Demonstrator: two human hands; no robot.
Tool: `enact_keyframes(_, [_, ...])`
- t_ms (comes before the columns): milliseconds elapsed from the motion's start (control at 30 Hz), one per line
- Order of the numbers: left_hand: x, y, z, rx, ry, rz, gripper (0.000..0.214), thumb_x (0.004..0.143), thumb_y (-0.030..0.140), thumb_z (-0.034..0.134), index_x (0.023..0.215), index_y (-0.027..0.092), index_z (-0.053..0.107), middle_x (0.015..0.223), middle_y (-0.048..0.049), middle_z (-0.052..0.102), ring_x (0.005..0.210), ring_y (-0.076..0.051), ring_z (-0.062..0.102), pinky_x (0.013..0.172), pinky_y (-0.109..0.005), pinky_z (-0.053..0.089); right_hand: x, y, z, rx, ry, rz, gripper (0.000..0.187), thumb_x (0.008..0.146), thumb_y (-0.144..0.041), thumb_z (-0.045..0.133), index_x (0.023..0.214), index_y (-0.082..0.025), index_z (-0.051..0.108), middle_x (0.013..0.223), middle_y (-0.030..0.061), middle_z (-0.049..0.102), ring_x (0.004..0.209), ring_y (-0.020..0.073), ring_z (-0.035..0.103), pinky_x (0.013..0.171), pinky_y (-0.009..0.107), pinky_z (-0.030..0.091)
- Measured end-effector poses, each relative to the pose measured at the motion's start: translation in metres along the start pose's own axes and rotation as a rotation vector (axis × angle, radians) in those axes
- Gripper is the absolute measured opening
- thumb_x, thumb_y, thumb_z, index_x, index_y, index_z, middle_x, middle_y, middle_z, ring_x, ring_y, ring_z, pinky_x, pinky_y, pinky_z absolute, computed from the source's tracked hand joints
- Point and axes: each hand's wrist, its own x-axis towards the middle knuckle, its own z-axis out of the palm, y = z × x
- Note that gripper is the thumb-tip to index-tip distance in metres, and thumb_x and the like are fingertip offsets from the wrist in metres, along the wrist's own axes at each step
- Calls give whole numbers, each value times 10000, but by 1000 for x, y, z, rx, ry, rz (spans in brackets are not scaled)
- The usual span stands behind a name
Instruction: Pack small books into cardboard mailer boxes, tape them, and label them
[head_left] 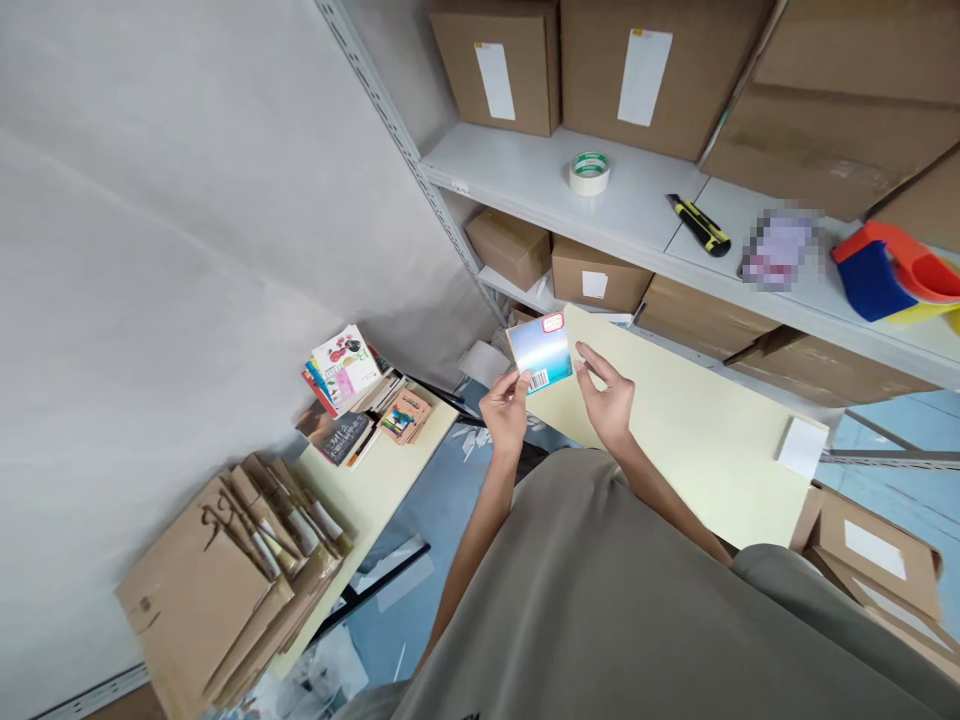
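Observation:
A small thin book [541, 350] with a blue-and-white cover, a barcode and a red-edged white sticker is held up over the near end of a pale yellow table [675, 420]. My left hand [506, 408] pinches its lower left corner, thumb on top beside the barcode. My right hand [607, 395] is just off the book's right edge, thumb and index finger slightly apart with nothing visible between them. Whether the right thumb tip touches the edge is hard to tell.
Ahead, a grey shelf [517, 150] bears cardboard boxes, a tape roll [589, 174], a box cutter [699, 225] and a tape dispenser [896, 270]. On the left table are book stacks [341, 375] and flattened cartons [202, 580]. A white box [802, 447] stands right.

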Motion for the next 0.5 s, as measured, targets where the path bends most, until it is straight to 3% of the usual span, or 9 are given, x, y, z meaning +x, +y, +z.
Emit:
enact_keyframes(133, [-3, 10, 16, 108, -73, 179, 398, 1019, 631, 834, 1006, 250, 949, 961, -76, 850, 892, -238, 783, 860, -371, 639, -10, -11, 6, 25, -111, -7, 527, 961, -627, 869, 1378, -304, 900, 1377, 45, 884, 1209, 326, 883, 1168, 486, 701])
enact_keyframes(233, [-12, 14, 28, 195, -166, 337, 402, 1083, 636, 759, 1028, 287, 952, 957, -77, 836, 912, -244, 785, 880, -391, 640, -9, -10, 6, 48, -76, -6, 485, 992, -641, 822, 1325, -301, 919, 1290, 30, 910, 1115, 304, 894, 1074, 445, 731])
enact_keyframes(333, [-13, 22, 29, 260, -247, 427, 403, 1090, 628, 764, 1245, 293, 927, 1101, -100, 846, 1051, -259, 791, 995, -414, 638, 1, -8, -6, 68, -33, 26, 510, 1072, -680, 708, 1254, -260, 933, 1202, 43, 922, 1019, 278, 880, 944, 392, 733])
enact_keyframes(433, [-3, 30, 22, 241, -163, 333, 490, 1081, 645, 771, 1371, 265, 879, 1240, -123, 831, 1123, -263, 774, 1025, -409, 631, 11, -8, -22, 101, -39, 42, 602, 1063, -757, 694, 1239, -232, 929, 1063, 39, 906, 902, 244, 830, 830, 348, 702])
enact_keyframes(500, [5, 34, 16, 144, -136, 186, 515, 1030, 687, 812, 1254, 232, 907, 1186, -112, 838, 1038, -247, 769, 933, -371, 634, 13, -9, -30, 115, -69, 62, 629, 1046, -798, 701, 1220, -238, 930, 960, 21, 866, 837, 225, 790, 791, 339, 683])
